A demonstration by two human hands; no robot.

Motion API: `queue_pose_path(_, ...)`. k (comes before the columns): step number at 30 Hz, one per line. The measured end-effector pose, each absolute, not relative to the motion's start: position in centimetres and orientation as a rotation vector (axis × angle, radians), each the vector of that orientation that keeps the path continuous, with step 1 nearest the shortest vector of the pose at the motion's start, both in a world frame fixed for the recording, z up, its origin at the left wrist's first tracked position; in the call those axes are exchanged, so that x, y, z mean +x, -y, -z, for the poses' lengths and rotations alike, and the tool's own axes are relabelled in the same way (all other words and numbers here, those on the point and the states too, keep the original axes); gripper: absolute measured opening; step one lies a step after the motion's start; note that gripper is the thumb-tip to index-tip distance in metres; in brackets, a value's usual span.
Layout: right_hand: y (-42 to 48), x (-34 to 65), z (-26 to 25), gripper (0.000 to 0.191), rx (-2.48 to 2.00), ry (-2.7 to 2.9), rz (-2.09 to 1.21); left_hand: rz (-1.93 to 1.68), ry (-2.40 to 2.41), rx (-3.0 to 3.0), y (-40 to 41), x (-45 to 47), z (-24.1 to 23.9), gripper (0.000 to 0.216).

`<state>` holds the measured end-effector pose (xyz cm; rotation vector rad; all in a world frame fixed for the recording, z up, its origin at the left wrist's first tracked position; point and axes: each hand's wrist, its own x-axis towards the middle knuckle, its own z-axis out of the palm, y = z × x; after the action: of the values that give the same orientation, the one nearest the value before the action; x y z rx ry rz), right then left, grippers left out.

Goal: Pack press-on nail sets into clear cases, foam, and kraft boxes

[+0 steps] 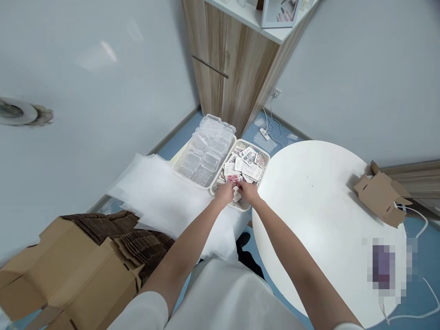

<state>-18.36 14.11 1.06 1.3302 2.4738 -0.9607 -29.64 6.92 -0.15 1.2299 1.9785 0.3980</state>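
A white, red-patterned card point(233, 178) is lying at the left hand point(225, 193) and right hand point(249, 191); whether fingers are pinching it, I cannot tell. Two cream baskets point(266, 166) are adjoining.

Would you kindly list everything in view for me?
Card basket: one, cream, centre
Printed cards: many, white, inside it
Container basket: one, cream, beside it
Clear containers: several, transparent, inside that
Sheets: several, white, centre-left
Cardboard: many pieces, brown, lower left
Round table: one, white, right
Carton: one, brown, on table
Pixelated object: one, purple, lower right
Cabinet: one, wood-grain, back
Picture frame: one, white, on cabinet
Power strip: one, white, floor
Cables: several, white, right
Wall socket: one, white, right
Wall fixture: one, pale, left
Left hand: one, bare, card basket
Right hand: one, bare, likewise
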Motion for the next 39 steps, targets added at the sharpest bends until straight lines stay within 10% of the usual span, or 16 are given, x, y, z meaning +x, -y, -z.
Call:
queue_pose_path(9, -12.4, -17.0, -3.0, 0.031, 1.76, -2.025, 2.236, -1.307, -1.525, 0.495, -5.9, -30.3, -0.1, 0.021)
queue_pose_path(16, -10.1, -15.9, -4.0, 0.022, 2.104, -2.158, 2.027, -1.371, -1.909, 0.892, -3.6, -27.4, -3.2, 0.021)
queue_pose_path(27, -4.6, -7.0, -9.6, 0.024, 1.901, -2.314, 2.4, -1.359, -1.223, 0.79, -0.5, -17.8, -7.7, 0.037)
queue_pose_path(39, 0.8, 7.4, -11.3, 0.028, 2.158, -2.879, 1.632, -1.164, -1.106, 0.587, 1.7, -5.6, -9.9, 0.032)
